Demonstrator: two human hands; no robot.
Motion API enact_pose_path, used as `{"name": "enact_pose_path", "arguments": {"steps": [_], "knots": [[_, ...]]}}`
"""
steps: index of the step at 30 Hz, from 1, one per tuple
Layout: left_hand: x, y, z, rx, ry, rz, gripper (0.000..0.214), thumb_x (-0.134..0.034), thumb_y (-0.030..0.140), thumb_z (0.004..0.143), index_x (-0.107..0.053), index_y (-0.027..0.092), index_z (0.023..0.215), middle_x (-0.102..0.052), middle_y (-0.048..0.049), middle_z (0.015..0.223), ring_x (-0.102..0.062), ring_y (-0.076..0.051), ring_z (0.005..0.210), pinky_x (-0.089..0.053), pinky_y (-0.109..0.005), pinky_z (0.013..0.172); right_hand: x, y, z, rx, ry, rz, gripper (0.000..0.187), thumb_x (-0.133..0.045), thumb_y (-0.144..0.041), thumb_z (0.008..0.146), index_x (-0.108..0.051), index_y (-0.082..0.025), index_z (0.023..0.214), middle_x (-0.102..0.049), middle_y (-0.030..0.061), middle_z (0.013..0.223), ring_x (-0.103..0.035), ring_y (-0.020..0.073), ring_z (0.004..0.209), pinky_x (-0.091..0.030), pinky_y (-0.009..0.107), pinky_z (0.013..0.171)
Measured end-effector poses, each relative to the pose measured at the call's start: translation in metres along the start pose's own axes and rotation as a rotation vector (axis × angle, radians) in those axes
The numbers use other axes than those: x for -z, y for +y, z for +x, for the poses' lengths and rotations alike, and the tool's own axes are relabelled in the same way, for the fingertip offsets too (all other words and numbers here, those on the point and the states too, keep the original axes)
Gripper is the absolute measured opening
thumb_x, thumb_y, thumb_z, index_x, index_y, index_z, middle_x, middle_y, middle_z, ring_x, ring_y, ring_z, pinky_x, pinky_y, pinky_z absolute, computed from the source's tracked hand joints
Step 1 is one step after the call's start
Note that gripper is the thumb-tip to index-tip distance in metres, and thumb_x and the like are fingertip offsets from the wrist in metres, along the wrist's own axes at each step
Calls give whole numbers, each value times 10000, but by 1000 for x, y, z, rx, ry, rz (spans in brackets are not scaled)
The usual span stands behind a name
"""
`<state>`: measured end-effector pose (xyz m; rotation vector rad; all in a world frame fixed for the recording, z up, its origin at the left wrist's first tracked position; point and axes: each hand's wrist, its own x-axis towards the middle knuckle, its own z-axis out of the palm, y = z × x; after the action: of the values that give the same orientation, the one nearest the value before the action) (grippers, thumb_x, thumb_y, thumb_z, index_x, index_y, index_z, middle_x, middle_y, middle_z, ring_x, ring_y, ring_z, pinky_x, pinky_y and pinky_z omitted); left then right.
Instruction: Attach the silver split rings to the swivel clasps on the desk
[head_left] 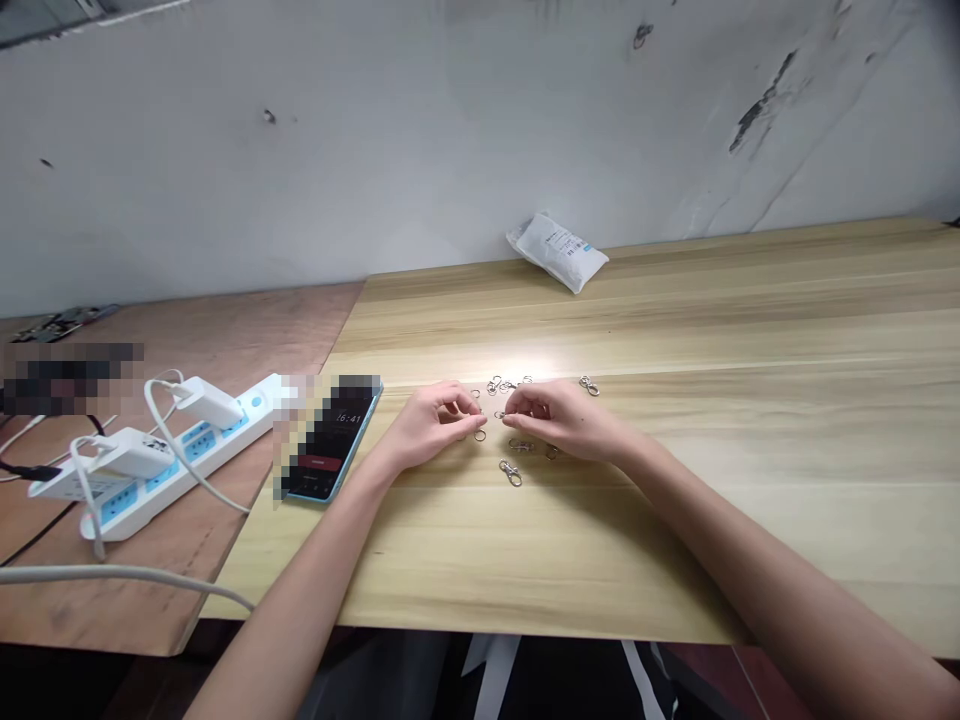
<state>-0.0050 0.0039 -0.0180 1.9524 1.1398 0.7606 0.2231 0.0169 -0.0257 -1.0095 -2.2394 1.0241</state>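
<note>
The left hand and right hand nearly meet, fingertips pinched though what they hold is too small to tell, with a lobster clasp just below, slanting toward the right hand.

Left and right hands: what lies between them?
Head view: a small metal ring lies on the wooden tabletop between the left hand and right hand.

Scuffed white wall behind wooden tables

phone screen — clock reads 16:41 | white packet label — print too small to read
</note>
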Motion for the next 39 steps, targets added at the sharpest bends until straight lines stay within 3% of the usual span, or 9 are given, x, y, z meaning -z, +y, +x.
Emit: {"name": "enact_pose_path", "arguments": {"steps": [5, 9, 15, 19, 27, 33, 39], "knots": [[0, 0, 0, 37, 84, -37, 116, -698, 288, 788, -697, 173, 787, -693, -45, 822, -624, -144, 752, -507, -260, 647, -7, 1, 2, 36, 45, -39, 131, -569, -270, 896, -662, -179, 879, -628, -2, 653, -503, 103, 554, -354, 237, 548], [-2, -3, 2, 43, 157, -67, 116, -718, 286, 779, -710, 171, 799, -723, -42, 818, -655, -147, 771, -525, -272, 729, -13, -1, 3, 61, 96, -96, 104, -572, -226, 882, -666, -182, 877, -623, -8, 665, -490, 97, 560, -343, 235, 561], [-5, -6, 4, 46, 172, -163, 153, -739, 290, 763, -698, 164, 837, -731, -47, 871, -676, -150, 812, -543, -278, 780, -16, 1, 3, 112, 131, -171, 104, -556, -199, 880, -659, -185, 880, -649, -4, 714, -496, 90, 569, -342, 229, 577], [-7, -8, 4, 77, 155, -215, 203, -729, 303, 772, -699, 162, 916, -740, -63, 918, -685, -161, 825, -554, -292, 776, -18, 4, 4, 141, 161, -208, 120, -536, -208, 890, -655, -192, 889, -664, 2, 739, -497, 90, 565, -340, 228, 580], [-6, -1, 3, 124, 116, -197, 192, -677, 353, 820, -729, 168, 825, -740, -62, 906, -654, -148, 758, -533, -261, 656, -18, 2, 3, 182, 236, -254, 132, -534, -212, 901, -663, -192, 895, -658, 17, 746, -511, 98, 585, -333, 226, 572], [-5, -2, 4, 131, 90, -247, 227, -641, 369, 851, -715, 155, 836, -727, -68, 908, -640, -149, 803, -511, -258, 694, -18, 5, 3, 188, 243, -268, 130, -534, -209, 907, -663, -196, 923, -657, 9, 750, -495, 91, 572, -329, 222, 566], [-5, 0, 3, 141, 30, -247, 242, -634, 382, 853, -708, 152, 835, -714, -67, 879, -606, -124, 687, -502, -242, 609, -17, 2, 2, 168, 276, -249, 129, -540, -231, 907, -663, -195, 924, -658, 10, 734, -494, 92, 564, -343, 225, 568]]}}
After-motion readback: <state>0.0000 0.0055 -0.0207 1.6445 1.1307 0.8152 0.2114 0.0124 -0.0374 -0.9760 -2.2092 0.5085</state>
